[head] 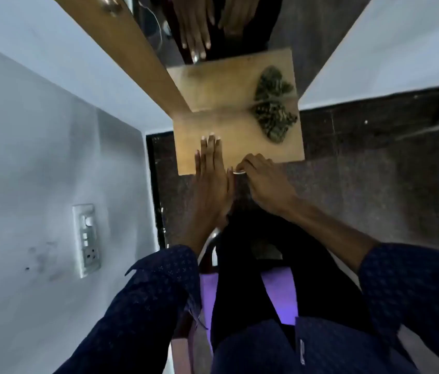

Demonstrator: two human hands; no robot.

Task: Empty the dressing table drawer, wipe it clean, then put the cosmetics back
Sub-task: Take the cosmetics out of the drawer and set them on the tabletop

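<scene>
Dark dotted sleeves (142, 300) nearest, then left hand (211, 168) flat with straight fingers on counter (199, 125), right hand (262, 179) curled round small white-rimmed thing (240, 172) at near edge, drawer unseen, patterned cloth (275, 120) far right; risk: thing slipping off edge.

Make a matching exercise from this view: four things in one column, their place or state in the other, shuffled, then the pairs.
1. left hand
2. right hand
3. patterned cloth
4. switch plate

A. on the white wall
B. lying bunched on the wooden top by the mirror
C. flat, fingers straight on the wooden top
D. curled round a small pale thing at the top's near edge

Pairs: 1-C, 2-D, 3-B, 4-A
</scene>
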